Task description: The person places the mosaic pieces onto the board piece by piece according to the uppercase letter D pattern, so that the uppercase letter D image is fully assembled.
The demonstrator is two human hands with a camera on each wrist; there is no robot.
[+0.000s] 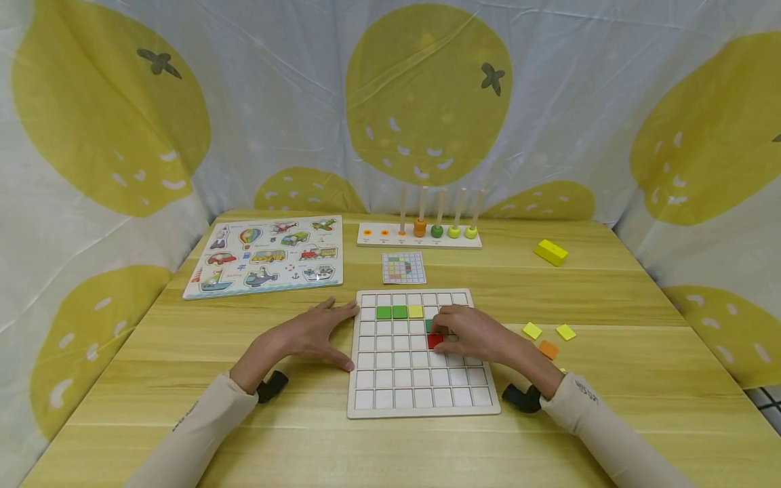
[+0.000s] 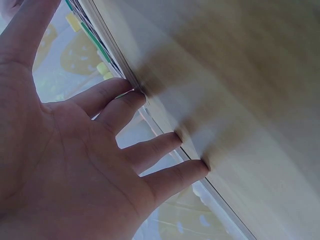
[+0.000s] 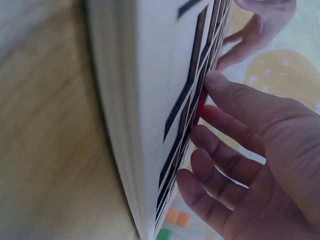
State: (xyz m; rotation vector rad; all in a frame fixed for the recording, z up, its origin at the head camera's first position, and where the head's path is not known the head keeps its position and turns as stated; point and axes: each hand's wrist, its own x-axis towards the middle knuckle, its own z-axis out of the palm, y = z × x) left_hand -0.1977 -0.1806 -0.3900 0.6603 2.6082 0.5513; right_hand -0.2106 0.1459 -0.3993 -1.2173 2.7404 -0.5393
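Observation:
A white grid board (image 1: 390, 411) lies flat on the table before me. My right hand (image 1: 472, 332) reaches over its right half, with the thumb and index finger at opposite sides of a red square tile (image 1: 435, 341) in a cell. Just above the red tile, a darker green tile (image 1: 429, 326) is partly covered by the fingers. Two green tiles (image 1: 392, 312) and a yellow tile (image 1: 415, 311) fill neighbouring cells in an upper row. At the board's left edge is my left hand (image 1: 314, 332), fingers spread, with fingertips and thumb right by the rim.
Right of the board lie loose yellow tiles (image 1: 532, 331) and an orange tile (image 1: 548, 350). A small pattern card (image 1: 404, 268) and a bead peg stand (image 1: 421, 240) are behind the board. A vehicle puzzle (image 1: 268, 256) lies back left, a yellow block (image 1: 551, 252) back right.

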